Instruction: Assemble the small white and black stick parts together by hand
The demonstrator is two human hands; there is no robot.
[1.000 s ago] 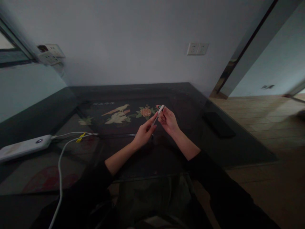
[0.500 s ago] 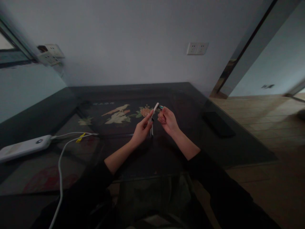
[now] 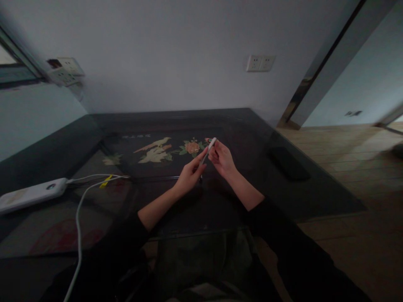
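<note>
My left hand (image 3: 189, 174) grips a slim white object (image 3: 209, 147), holding it tilted with its upper end up and to the right, above the dark table. I cannot tell its exact kind. Its lower part is mostly hidden behind my fingers, and a small shiny bit shows beneath them. My right hand (image 3: 222, 158) is closed in a pinch right beside the upper end. A small thin piece with a teal and pinkish tip (image 3: 208, 140) pokes out past the white object's left side, by the right fingertips. Most of that piece is hidden.
The dark glass-topped table (image 3: 233, 197) bears a bird-and-flower picture (image 3: 154, 152). On its left lies a white power bank (image 3: 34, 195) with a white cable (image 3: 79, 226) and yellow tag. A black flat object (image 3: 288, 163) rests at the right. Wall sockets (image 3: 260, 63) are behind.
The white object has shifted right, and its top end now sits against my right fingertips. The small teal piece, earlier to its right, now sticks out on its left. My left hand moved slightly right.
</note>
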